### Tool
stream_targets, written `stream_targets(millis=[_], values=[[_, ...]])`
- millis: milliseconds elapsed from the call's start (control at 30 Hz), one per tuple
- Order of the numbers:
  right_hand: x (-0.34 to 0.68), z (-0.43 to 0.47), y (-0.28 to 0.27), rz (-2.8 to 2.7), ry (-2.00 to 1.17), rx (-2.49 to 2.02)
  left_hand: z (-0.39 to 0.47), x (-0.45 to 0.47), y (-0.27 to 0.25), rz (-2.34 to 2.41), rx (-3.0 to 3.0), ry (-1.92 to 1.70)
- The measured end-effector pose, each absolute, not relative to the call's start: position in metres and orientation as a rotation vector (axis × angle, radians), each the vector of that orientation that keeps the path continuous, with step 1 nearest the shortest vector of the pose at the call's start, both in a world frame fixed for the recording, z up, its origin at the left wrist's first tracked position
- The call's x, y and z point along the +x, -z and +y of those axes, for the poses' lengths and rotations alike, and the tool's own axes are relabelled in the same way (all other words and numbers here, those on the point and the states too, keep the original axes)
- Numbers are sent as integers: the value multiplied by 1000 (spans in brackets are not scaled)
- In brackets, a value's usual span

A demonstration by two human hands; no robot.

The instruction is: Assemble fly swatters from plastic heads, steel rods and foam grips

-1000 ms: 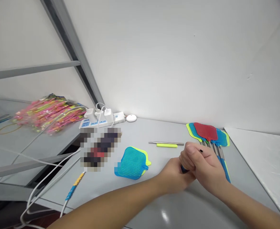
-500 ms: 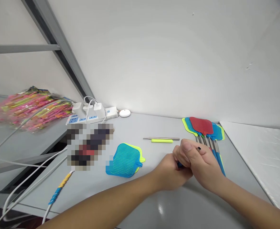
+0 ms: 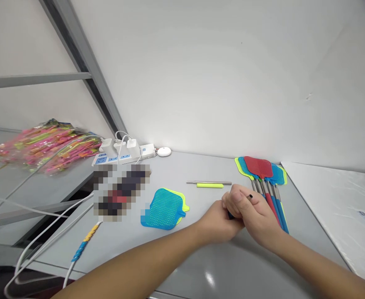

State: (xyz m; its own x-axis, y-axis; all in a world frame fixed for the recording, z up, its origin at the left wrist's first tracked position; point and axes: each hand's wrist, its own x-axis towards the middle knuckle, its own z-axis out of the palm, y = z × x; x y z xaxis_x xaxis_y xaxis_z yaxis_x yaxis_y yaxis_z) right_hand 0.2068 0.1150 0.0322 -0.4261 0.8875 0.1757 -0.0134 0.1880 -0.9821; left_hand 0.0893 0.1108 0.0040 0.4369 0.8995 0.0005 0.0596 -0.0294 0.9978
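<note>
My left hand and my right hand are pressed together above the table, both closed. A dark blue handle shows between them, mostly covered by fingers. From the top of my right fist pokes a small dark rod tip; whether it belongs to the same handle is hidden. Left of my hands lie a blue fly swatter head and a yellow-green one partly under it. Behind my hands lie a thin metal rod and a yellow-green handle grip.
Several fly swatters with a red head on top are fanned at the right. A power strip, white cables and a pixelated object occupy the left. Bagged pink items lie beyond the metal frame; a white wrapped sheet lies at right.
The camera view has shifted slightly. My clasped hands appear a little further left, with both still closed around the handle. The things on the table keep their places.
</note>
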Motion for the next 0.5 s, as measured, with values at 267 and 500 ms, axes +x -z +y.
stream_targets(millis=[267,500], values=[[222,119,-57,-1227,-1342,-791,111,86,5,965,1539,-848],[253,147,-66,-735,-1346,-798,106,84,3,941,1670,-716]])
